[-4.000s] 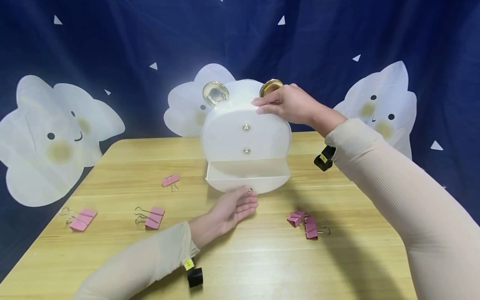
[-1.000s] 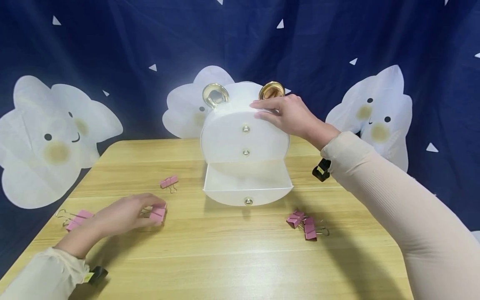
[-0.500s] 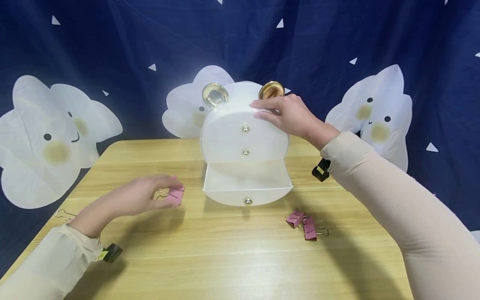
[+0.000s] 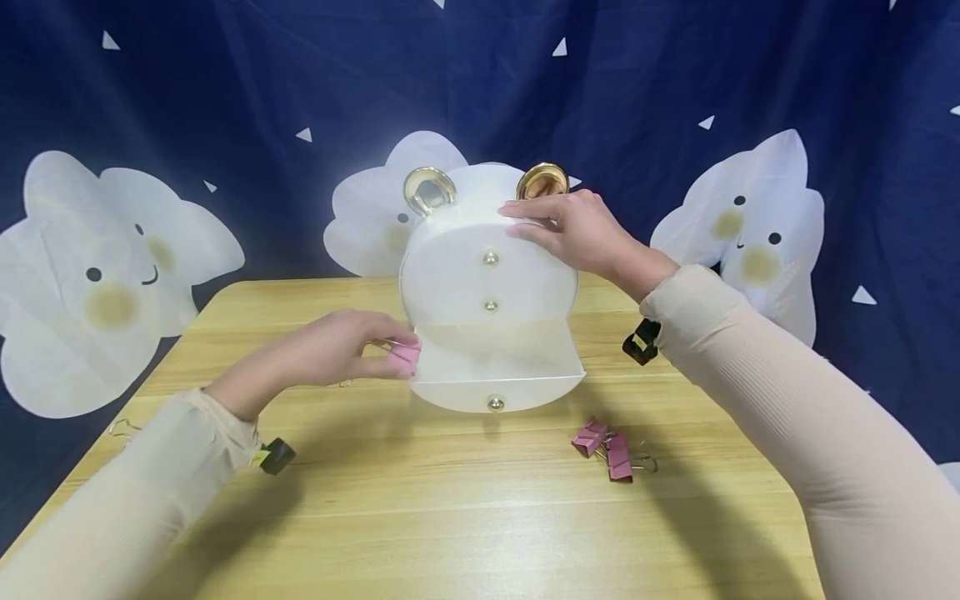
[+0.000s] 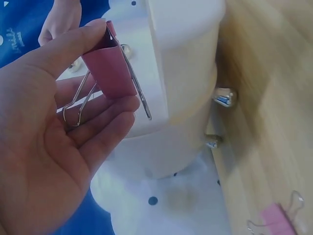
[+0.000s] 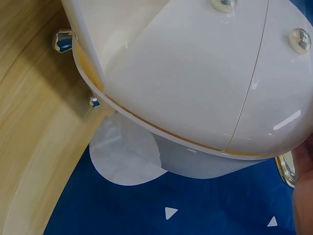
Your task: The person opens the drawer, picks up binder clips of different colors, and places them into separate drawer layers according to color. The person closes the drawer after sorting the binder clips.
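A white bear-shaped drawer box (image 4: 450,287) with gold ears stands at the table's middle. Its bottom drawer (image 4: 442,395) is pulled out, while two upper fronts with pearly knobs stay closed. Between thumb and fingers, my left hand (image 4: 330,350) pinches a pink binder clip (image 4: 405,358) at the drawer's left edge. In the left wrist view the binder clip (image 5: 112,71) hangs with its wire handles spread. My right hand (image 4: 581,229) rests on the box top by the right ear (image 4: 543,181), fingers extended. Only part of that hand (image 6: 304,188) shows in the right wrist view.
Two pink binder clips (image 4: 619,458) lie touching on the table (image 4: 480,517), right of the drawer. Wire handles (image 4: 123,428) of another clip stick out behind my left sleeve. A dark blue curtain (image 4: 480,75) with cloud shapes hangs behind.
My left hand has left the drawer front, now pulled further out, picked up a binder clip from the left and carried it right to the drawer. The right hand stays on the box.
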Tool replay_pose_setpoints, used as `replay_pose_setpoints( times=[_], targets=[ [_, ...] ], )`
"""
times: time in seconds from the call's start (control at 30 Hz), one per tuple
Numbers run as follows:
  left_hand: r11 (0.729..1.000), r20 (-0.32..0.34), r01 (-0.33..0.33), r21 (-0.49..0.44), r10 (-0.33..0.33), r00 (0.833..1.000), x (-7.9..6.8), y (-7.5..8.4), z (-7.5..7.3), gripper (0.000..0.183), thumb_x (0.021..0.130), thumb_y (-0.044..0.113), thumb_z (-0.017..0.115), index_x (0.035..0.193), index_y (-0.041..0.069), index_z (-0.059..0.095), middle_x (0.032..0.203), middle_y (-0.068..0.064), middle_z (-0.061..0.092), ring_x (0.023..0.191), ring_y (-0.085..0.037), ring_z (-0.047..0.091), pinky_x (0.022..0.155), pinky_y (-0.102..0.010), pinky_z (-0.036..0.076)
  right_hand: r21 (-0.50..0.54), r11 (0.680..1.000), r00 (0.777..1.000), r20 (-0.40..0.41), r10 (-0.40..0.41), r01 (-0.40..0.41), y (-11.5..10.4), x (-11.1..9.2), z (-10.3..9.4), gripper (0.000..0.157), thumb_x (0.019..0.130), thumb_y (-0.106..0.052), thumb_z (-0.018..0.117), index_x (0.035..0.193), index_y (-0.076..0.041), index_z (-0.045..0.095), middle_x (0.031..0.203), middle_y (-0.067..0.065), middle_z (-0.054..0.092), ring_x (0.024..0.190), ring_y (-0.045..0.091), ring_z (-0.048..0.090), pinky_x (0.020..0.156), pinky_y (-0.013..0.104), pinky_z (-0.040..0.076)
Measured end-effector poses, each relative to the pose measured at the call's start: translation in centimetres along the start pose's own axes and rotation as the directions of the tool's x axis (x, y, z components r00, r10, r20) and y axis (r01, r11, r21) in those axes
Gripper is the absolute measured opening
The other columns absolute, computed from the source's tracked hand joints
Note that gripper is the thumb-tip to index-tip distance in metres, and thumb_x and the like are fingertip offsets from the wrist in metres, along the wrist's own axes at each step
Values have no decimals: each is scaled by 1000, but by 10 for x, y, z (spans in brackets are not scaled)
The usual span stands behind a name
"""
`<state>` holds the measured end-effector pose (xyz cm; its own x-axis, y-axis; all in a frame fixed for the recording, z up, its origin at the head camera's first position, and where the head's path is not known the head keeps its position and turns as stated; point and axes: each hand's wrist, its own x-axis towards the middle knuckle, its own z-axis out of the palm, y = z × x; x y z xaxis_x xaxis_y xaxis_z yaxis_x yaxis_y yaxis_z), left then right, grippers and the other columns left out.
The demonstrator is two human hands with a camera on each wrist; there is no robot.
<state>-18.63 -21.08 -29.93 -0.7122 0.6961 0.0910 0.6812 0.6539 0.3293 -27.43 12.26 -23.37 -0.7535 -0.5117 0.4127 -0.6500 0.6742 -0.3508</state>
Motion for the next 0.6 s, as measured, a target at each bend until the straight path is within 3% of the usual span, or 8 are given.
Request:
replay_pose_setpoints(
  times=[0.2, 0.43, 0.6],
  targets=[
    [1000, 106, 5, -13, -3, 994, 27, 7, -7, 37, 88, 47, 71, 115, 22, 72, 105, 13, 67, 101, -8, 62, 91, -34, 51, 3, 1000, 1000, -8, -12, 12, -1, 0, -1, 37, 93, -38, 66, 128, -25, 67, 128, -6, 63, 97, 15, 66, 73, 29, 56],
    [994, 176, -107, 37, 99, 979, 62, 9, 0, 32, 90, 44, 69, 105, 16, 75, 95, 10, 68, 94, -13, 61, 90, -34, 49, -4, 1000, 1000, -15, -24, 24, 0, -1, 0, 36, 93, -38, 66, 127, -26, 68, 128, -7, 63, 100, 15, 65, 71, 28, 54],
    [988, 275, -125, 88, 96, 957, 81, 14, 5, 28, 92, 42, 67, 100, 16, 75, 90, 11, 70, 90, -11, 64, 88, -32, 50, -8, 999, 999, -18, -33, 33, 2, -2, 1, 36, 93, -38, 66, 127, -26, 68, 128, -7, 64, 99, 15, 65, 70, 29, 53]
  ],
)
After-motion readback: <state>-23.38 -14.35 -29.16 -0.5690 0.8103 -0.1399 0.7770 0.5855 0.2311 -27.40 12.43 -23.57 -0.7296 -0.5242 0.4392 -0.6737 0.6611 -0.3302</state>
